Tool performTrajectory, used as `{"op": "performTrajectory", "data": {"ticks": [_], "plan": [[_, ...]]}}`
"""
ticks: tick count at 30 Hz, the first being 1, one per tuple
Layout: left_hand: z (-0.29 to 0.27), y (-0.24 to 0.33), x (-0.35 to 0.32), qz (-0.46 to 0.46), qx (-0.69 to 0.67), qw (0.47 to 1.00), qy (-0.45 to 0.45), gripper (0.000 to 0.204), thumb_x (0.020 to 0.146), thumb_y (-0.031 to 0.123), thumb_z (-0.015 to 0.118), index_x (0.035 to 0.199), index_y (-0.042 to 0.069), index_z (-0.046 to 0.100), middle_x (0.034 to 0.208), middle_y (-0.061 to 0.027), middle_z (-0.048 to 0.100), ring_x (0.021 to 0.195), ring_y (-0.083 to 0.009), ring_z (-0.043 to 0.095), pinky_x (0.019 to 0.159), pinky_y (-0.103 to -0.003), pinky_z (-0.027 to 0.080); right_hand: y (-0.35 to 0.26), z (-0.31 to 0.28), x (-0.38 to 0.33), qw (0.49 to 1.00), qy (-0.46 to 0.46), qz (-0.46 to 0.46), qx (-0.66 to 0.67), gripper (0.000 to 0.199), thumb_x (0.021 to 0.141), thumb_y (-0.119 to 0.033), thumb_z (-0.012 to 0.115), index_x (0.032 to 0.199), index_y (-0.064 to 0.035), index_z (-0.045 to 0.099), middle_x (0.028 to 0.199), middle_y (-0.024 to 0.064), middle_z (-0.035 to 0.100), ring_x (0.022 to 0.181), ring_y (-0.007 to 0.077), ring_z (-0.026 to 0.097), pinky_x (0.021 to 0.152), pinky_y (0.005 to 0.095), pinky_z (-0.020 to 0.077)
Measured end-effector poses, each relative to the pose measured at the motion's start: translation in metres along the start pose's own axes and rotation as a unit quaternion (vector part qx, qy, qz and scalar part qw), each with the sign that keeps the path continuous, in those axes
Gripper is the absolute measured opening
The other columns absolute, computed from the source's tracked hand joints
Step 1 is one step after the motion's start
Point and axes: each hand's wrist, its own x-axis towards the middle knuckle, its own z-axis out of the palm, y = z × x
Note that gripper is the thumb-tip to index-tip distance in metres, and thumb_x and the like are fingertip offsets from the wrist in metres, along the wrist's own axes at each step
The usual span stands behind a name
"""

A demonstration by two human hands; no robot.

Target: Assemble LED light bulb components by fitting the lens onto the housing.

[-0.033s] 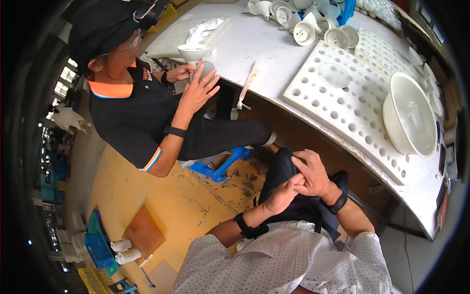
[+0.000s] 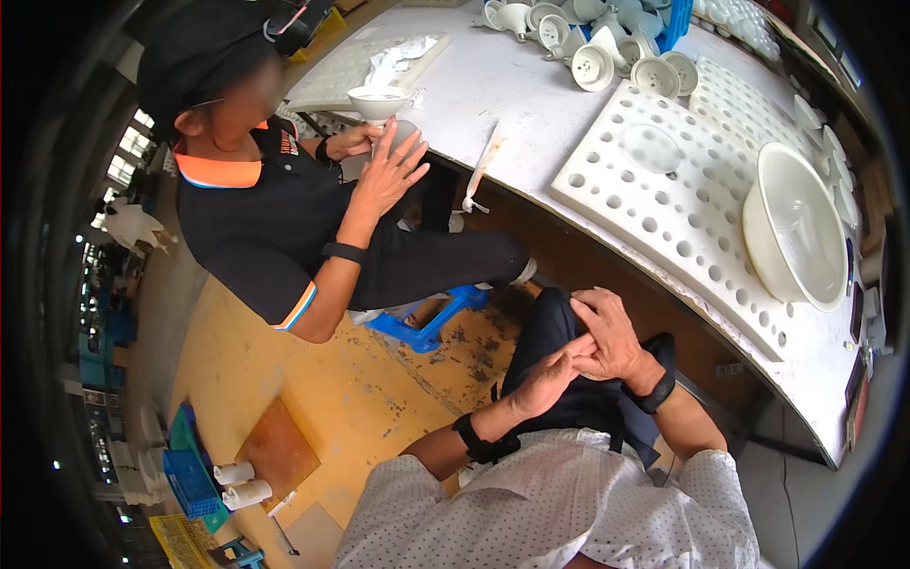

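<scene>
Low center-right of frame, left hand (image 2: 547, 376) & right hand (image 2: 607, 332) met fingertip to fingertip over the lap, fingers curled; couldn't tell if anything was pinched between them.

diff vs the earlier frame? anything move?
Nothing visibly changed. The left hand and right hand are clasped together over the lap as before; the co-worker's hand rests on the white cup at the table edge, and the white bowl sits on the perforated tray.
</scene>
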Motion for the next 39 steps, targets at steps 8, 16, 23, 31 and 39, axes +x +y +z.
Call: {"op": "performTrajectory", "data": {"ticks": [8, 16, 23, 31, 39], "plan": [[-0.017, 0.008, -0.014, -0.012, 0.154, 0.983, 0.101, 0.024, 0.09, 0.006, 0.056, 0.111, -0.004, 0.058, 0.125, -0.0163, 0.053, 0.114, -0.022, 0.053, 0.095, -0.031, 0.044, 0.019, -0.035, 0.028, 0.99, 0.007, 0.136, 0.025, 0.066, 0.067, -0.015, 0.073, 0.125, -0.0007, 0.047, 0.117, 0.0189, 0.05, 0.109, 0.0334, 0.049, 0.094, 0.0389, 0.0388], [-0.026, 0.018, -0.029, -0.075, 0.264, 0.946, 0.175, 0.022, 0.092, 0.01, 0.052, 0.105, -0.005, 0.061, 0.116, -0.0158, 0.06, 0.101, -0.0202, 0.061, 0.085, -0.028, 0.05, 0.044, -0.018, 0.095, 0.903, 0.039, 0.381, 0.197, 0.039, 0.087, -0.008, 0.054, 0.124, 0.0031, 0.049, 0.098, 0.0085, 0.062, 0.088, 0.0098, 0.056, 0.079, 0.0255, 0.0459], [-0.042, 0.02, -0.051, -0.014, 0.36, 0.913, 0.191, 0.019, 0.091, 0.009, 0.054, 0.103, -0.005, 0.061, 0.114, -0.0169, 0.061, 0.099, -0.0188, 0.062, 0.084, -0.027, 0.05, 0.049, 0.023, 0.168, 0.893, 0.035, 0.332, 0.303, 0.045, 0.086, -0.009, 0.057, 0.129, -0.0021, 0.047, 0.108, 0.0076, 0.06, 0.094, 0.0125, 0.056, 0.083, 0.0258, 0.045], [-0.057, 0.002, -0.06, -0.08, 0.338, 0.912, 0.218, 0.017, 0.089, 0.006, 0.055, 0.101, -0.005, 0.061, 0.112, -0.0176, 0.062, 0.097, -0.0155, 0.062, 0.084, -0.025, 0.049, 0.01, 0.009, 0.148, 0.885, 0.097, 0.34, 0.302, 0.04, 0.085, -0.005, 0.058, 0.124, 0.0, 0.051, 0.106, 0.0079, 0.059, 0.093, 0.0134, 0.057, 0.085, 0.0262, 0.0447], [-0.048, -0.006, -0.042, -0.097, 0.383, 0.901, 0.181, 0.016, 0.088, 0.008, 0.057, 0.098, -0.004, 0.062, 0.113, -0.0143, 0.062, 0.085, -0.0103, 0.063, 0.076, -0.021, 0.05, -0.108, -0.115, 0.084, 0.893, 0.401, -0.182, 0.094, 0.029, 0.077, -0.03, 0.049, 0.094, -0.0166, 0.068, 0.098, 0.0027, 0.061, 0.095, 0.0161, 0.051, 0.079, 0.0272, 0.0343]]}}
